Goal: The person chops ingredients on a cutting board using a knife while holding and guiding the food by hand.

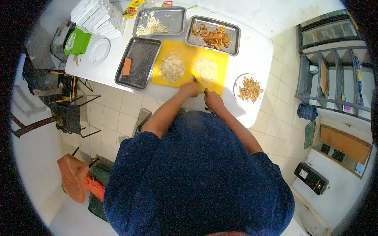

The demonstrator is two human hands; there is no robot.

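My right hand (214, 100) is wrapped round the handle of a knife (199, 82), whose blade slants up and left over a yellow cutting board (188, 48). Close to the blade, my left hand (190, 89) is at the board's front edge with its fingers curled in; what they hold, if anything, is too small to make out. Two piles of pale chopped food lie on the board: a loose, coarser pile (171, 68) at left and a finer pile (205, 70) at right, just beyond the knife.
A dark tray (136, 74) with an orange-brown block stands left of the board. Behind are a tray of pale shreds (151, 26) and a tray of browned pieces (214, 37). At right is a plate of brown strips (249, 89); at left, a white plate (99, 51).
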